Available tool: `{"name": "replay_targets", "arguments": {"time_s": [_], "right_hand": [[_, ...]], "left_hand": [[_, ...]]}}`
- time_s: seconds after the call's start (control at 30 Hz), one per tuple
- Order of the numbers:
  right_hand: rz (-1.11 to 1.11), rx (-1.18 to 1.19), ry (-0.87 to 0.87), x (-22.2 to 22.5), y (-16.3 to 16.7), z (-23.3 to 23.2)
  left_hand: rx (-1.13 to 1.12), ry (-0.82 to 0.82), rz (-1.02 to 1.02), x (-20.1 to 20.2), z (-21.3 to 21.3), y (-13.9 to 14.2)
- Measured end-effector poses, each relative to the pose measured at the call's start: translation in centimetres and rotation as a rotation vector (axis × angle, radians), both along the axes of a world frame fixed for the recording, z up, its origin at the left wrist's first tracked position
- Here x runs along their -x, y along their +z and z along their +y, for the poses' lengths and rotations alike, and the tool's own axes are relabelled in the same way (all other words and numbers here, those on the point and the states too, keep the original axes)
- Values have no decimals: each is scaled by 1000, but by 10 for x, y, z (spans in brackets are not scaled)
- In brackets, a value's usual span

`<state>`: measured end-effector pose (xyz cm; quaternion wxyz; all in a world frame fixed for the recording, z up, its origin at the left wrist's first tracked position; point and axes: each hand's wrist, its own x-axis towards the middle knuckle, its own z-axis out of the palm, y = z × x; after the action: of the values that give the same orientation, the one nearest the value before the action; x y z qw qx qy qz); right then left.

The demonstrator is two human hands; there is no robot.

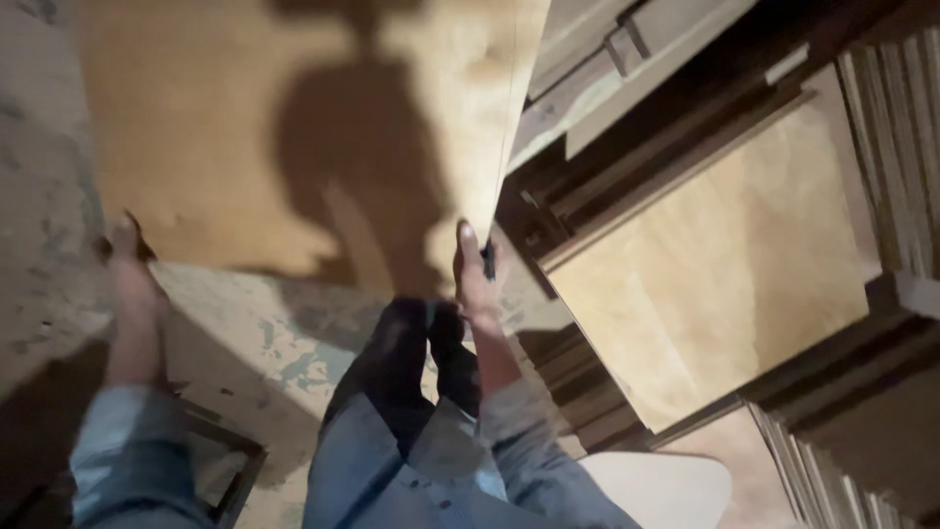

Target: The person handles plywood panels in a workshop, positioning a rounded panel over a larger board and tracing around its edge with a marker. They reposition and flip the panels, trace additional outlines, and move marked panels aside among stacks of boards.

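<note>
Item: left hand, at 9 o'clock, fingers clamped on the lower left corner of a plywood sheet. Right hand, centre, fingers clamped on the sheet's right edge. Sheet: large, tan, held up off the floor, filling 10 to 12 o'clock. Stacked boards, 3 o'clock, just beside the sheet.

Large tan plywood sheet, held up off the floor, shadowed
</note>
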<state>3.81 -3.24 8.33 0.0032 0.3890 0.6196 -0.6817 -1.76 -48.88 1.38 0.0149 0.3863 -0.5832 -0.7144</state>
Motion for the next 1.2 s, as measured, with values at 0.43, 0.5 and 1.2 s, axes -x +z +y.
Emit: {"name": "replay_targets", "arguments": {"time_s": [0.43, 0.5, 1.2], "right_hand": [[-187, -506, 430, 50, -89, -2], [-273, -431, 460, 3, -91, 1], [-752, -84, -456, -408, -76, 14]], "left_hand": [[1536, -1195, -49, 95, 55, -40], [1458, -1704, -197, 67, 85, -53], [158, -2151, 188, -241, 452, -36]]}}
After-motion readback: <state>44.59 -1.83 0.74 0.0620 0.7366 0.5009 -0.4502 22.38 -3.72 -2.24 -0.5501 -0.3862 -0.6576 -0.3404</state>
